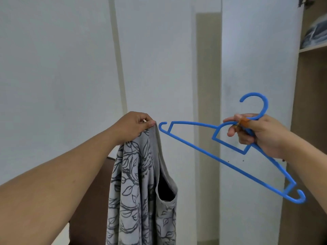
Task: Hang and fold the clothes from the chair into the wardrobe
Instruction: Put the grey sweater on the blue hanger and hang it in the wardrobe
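My left hand (136, 125) pinches the top of a grey sleeveless garment with a dark leaf print (139, 183), which hangs straight down from my fingers. My right hand (256, 133) grips a blue plastic hanger (203, 149) just below its hook. The hanger tilts down to the right. Its left tip sits a short way right of the garment's top edge, apart from it. The garment's armhole gapes open lower down, showing dark inside.
A white wardrobe door (256, 68) stands open at the right. Beyond it is a wooden shelf (313, 48) with folded dark clothes (315, 35). A brown chair back (92, 200) shows behind the garment, low in the middle. White walls fill the left.
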